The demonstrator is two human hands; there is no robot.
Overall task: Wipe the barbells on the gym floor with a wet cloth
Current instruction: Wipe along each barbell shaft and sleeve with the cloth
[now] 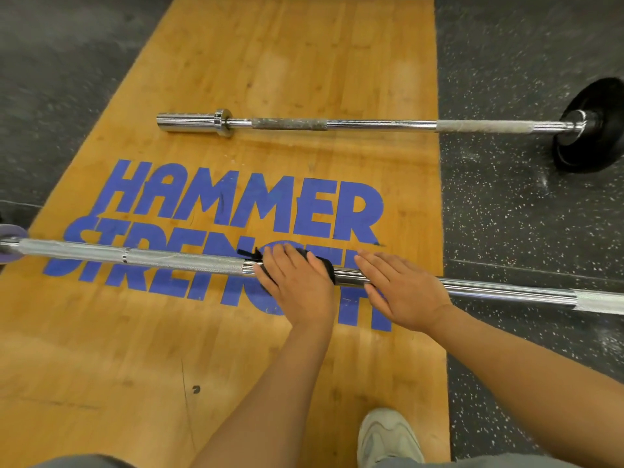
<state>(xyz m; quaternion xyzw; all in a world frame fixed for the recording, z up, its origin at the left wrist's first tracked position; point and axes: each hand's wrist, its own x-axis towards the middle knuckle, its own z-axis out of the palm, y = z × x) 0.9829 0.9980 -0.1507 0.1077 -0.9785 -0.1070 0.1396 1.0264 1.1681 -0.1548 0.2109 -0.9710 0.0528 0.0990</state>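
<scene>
The near barbell lies across the wooden platform, a chrome bar with knurled sections. A black cloth is draped over its middle. My left hand presses flat on the cloth with straight fingers. My right hand rests flat on the bare bar just right of the cloth, fingers straight. The far barbell lies parallel farther away, with a worn grey grip section and a white chalky section.
A black weight plate sits on the far barbell's right end, on speckled black rubber floor. A purple plate shows at the near bar's left end. My pale shoe stands on the platform's right edge.
</scene>
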